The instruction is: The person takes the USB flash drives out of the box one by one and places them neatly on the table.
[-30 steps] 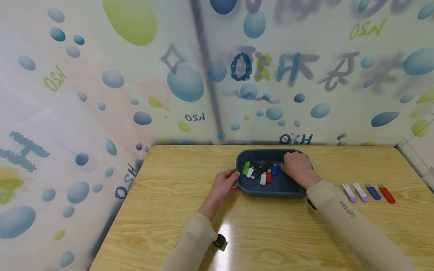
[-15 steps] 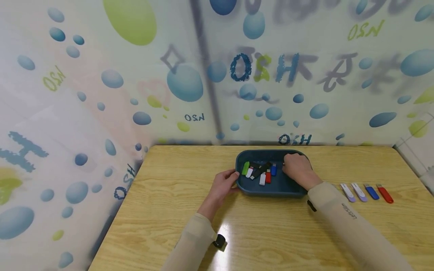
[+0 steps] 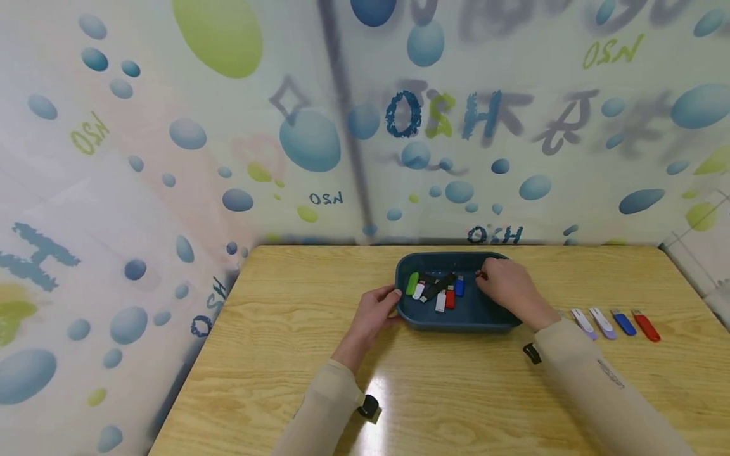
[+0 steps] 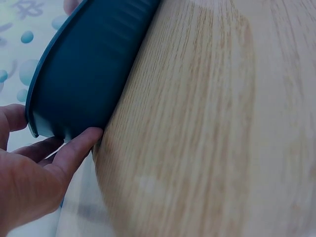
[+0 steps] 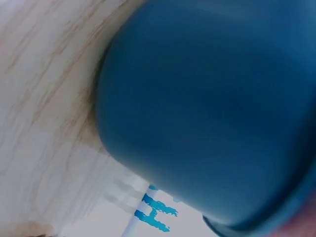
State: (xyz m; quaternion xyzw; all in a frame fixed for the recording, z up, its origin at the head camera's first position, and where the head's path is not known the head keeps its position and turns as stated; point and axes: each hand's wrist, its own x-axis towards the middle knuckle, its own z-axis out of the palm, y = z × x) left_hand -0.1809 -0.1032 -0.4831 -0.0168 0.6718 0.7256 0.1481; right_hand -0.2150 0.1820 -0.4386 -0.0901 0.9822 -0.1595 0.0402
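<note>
Currently | left hand (image 3: pixel 373 309) grips blue tray (image 3: pixel 462 327), left end | right hand (image 3: pixel 507 285) pinches small dark item (image 3: pixel 481 275)

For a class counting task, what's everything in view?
Table: one, tan, foreground
Tray: one, dark blue, on table
USB sticks: four (two white-purple, one blue, one red), right of tray
More USB sticks: two white, one each green, red, blue, blacks overlapping, in tray
Unclear item: one, reddish, over tray
Patterned backdrop: one, pale, behind table
Wrist devices: two, black, at wrists
Sleeves: two, beige, foreground
Left hand: one, tray's left end
Right hand: one, holding item
</note>
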